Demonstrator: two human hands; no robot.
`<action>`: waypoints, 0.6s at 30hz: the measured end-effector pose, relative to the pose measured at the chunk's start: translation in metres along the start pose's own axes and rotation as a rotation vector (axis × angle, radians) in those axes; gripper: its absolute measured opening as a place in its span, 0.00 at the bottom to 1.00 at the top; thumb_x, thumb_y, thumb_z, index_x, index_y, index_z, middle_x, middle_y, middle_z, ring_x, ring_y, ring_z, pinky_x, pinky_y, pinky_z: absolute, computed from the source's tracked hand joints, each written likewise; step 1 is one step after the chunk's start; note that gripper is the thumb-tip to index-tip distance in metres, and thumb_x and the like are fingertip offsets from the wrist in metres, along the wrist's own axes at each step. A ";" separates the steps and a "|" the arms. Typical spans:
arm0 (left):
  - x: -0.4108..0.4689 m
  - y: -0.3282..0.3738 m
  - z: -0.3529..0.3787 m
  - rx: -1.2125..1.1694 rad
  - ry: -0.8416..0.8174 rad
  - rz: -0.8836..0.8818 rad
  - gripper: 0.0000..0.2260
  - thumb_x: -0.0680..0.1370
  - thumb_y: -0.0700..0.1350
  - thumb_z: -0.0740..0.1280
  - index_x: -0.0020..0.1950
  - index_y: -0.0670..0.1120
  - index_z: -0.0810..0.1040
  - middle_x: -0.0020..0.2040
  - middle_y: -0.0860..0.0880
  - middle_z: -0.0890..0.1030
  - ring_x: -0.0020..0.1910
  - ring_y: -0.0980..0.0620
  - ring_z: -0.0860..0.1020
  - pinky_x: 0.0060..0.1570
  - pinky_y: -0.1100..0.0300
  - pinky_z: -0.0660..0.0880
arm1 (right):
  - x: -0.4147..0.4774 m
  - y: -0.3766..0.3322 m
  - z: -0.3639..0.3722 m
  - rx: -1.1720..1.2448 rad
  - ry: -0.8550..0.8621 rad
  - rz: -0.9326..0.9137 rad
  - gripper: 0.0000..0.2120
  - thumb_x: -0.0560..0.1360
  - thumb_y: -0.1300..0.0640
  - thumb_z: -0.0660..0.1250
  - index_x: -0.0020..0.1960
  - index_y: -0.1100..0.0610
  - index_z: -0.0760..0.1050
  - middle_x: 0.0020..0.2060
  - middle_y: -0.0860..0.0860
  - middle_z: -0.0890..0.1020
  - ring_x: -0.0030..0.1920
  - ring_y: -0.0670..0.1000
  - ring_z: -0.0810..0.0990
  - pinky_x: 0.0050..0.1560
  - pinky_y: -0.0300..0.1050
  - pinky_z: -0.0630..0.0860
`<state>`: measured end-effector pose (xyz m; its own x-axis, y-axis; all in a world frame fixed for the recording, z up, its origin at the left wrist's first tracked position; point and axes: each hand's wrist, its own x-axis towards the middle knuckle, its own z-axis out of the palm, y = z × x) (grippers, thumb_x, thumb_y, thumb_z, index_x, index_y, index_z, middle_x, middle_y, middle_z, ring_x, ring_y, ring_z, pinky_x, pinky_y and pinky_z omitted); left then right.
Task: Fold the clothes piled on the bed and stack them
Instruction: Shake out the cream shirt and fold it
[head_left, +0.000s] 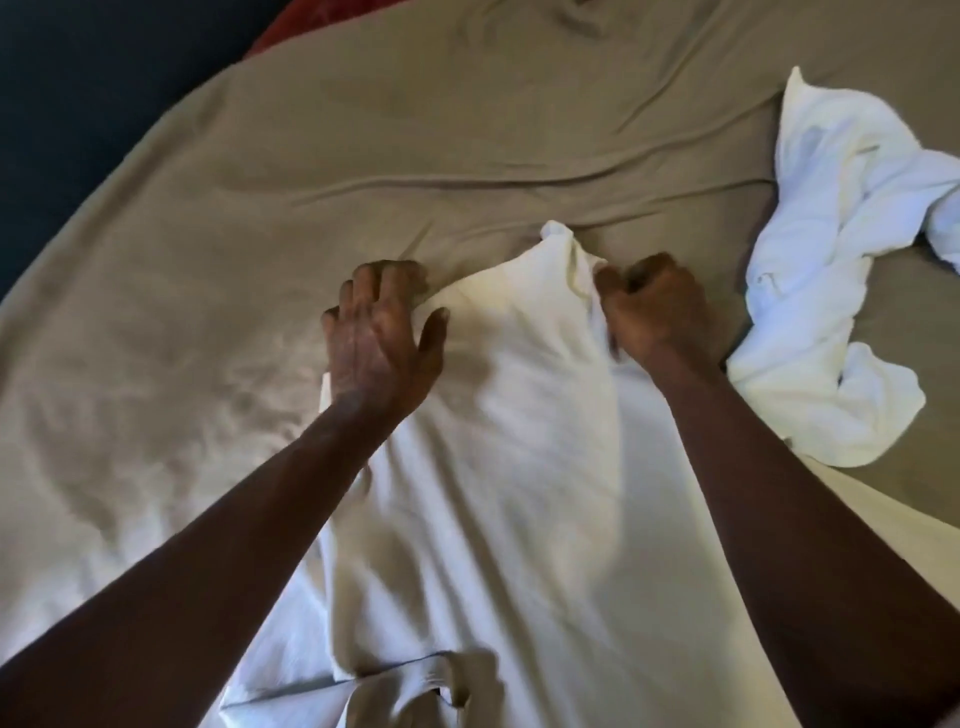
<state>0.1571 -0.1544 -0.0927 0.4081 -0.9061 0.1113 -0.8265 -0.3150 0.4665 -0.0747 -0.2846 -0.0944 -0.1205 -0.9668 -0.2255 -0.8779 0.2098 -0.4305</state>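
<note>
A cream-white cotton garment (519, 467) lies spread on the tan-sheeted bed (260, 208). The left hand (382, 332) presses its far-left corner, fingers spread; the right hand (654, 312) pinches its far-right edge. A crumpled white garment (821, 312) lies right.

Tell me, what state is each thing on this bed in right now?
White garment: laid out, far edge bunched up.
Crumpled white clothes: heaped, unfolded.
Bed sheet: wrinkled.
Left hand: open, pressing the garment.
Right hand: pinching the garment's far edge.
</note>
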 end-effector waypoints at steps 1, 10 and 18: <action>0.009 0.013 0.005 -0.031 -0.029 0.013 0.17 0.77 0.56 0.70 0.63 0.51 0.76 0.62 0.48 0.77 0.61 0.43 0.75 0.58 0.46 0.70 | -0.001 0.009 0.001 -0.029 -0.086 -0.008 0.23 0.73 0.36 0.70 0.56 0.54 0.78 0.53 0.55 0.84 0.58 0.58 0.82 0.57 0.51 0.77; 0.092 0.065 0.031 0.131 -0.476 -0.205 0.15 0.75 0.49 0.68 0.62 0.53 0.79 0.66 0.47 0.77 0.67 0.42 0.75 0.68 0.45 0.70 | 0.011 0.036 -0.002 0.923 0.151 0.284 0.06 0.63 0.56 0.72 0.33 0.53 0.74 0.33 0.50 0.79 0.38 0.53 0.79 0.50 0.52 0.80; 0.109 0.097 0.053 0.128 -0.634 0.044 0.23 0.73 0.58 0.74 0.66 0.56 0.76 0.62 0.50 0.81 0.64 0.43 0.77 0.66 0.46 0.71 | 0.016 0.036 -0.007 0.991 -0.261 0.312 0.22 0.65 0.72 0.73 0.56 0.56 0.81 0.53 0.59 0.85 0.52 0.60 0.85 0.59 0.60 0.82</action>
<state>0.1010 -0.2982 -0.0823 0.0967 -0.8974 -0.4304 -0.8930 -0.2692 0.3606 -0.1110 -0.2931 -0.1075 -0.0688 -0.8138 -0.5771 -0.0435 0.5804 -0.8132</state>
